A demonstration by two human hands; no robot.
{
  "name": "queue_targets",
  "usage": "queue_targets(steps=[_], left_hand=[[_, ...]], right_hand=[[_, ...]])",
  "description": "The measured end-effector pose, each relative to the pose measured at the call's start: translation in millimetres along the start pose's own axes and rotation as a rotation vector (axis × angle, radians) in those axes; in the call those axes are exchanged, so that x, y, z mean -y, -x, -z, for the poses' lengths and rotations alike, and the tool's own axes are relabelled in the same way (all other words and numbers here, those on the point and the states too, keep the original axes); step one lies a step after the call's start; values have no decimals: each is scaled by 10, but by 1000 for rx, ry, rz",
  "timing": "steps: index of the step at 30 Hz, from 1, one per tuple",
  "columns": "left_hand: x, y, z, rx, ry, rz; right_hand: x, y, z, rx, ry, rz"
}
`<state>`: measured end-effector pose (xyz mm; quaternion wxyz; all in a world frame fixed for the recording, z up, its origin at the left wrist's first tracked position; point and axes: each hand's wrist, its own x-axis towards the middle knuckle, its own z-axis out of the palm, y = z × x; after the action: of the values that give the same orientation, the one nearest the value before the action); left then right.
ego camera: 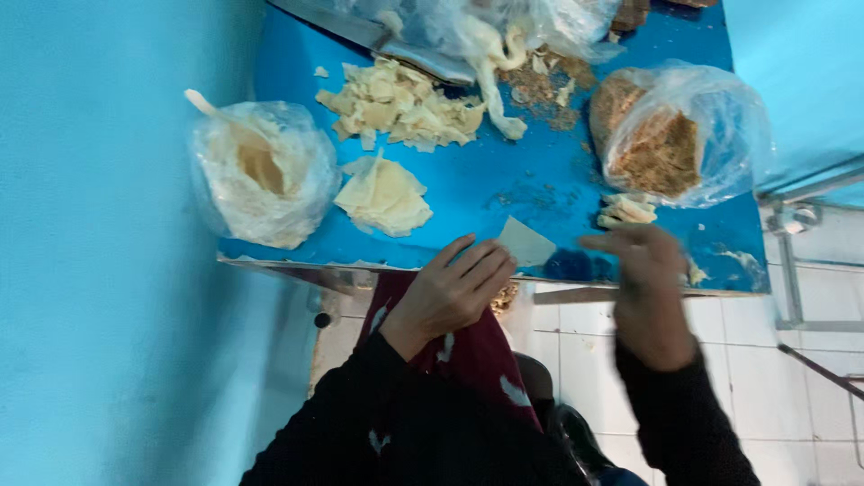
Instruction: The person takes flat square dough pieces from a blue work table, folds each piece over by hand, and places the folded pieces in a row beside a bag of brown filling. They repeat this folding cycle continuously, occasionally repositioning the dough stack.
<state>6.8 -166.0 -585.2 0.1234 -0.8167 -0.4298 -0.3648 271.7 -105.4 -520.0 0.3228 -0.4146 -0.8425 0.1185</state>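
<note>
My left hand (pixel 454 290) rests at the near edge of the blue table (pixel 504 180) and pinches a thin pale dough sheet (pixel 525 243) folded into a triangle. My right hand (pixel 641 270) is blurred, held just right of the sheet with fingers curled, holding nothing that I can see. A small stack of folded dough pieces (pixel 625 209) lies just beyond my right hand. A stack of flat dough sheets (pixel 384 195) lies left of centre.
A clear bag of brown crumbly filling (pixel 670 135) sits at the right. A bag of pale flour-like stuff (pixel 261 171) sits at the left. A heap of dough scraps (pixel 400 106) and a metal knife blade (pixel 360 31) lie farther back. White tiled floor (pixel 747 360) shows below.
</note>
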Motion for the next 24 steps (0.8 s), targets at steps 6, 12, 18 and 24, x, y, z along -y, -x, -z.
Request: queue_targets(steps=[6, 12, 18, 24], left_hand=[[148, 42, -69, -28, -40, 2], [230, 29, -104, -42, -13, 9], [218, -16, -64, -55, 1, 34], [104, -21, 54, -81, 35, 47]], right_hand=[[213, -419, -445, 173, 31, 117], [249, -609, -518, 194, 408, 248], [272, -599, -522, 119, 864, 487], [393, -676, -336, 146, 1091, 490]])
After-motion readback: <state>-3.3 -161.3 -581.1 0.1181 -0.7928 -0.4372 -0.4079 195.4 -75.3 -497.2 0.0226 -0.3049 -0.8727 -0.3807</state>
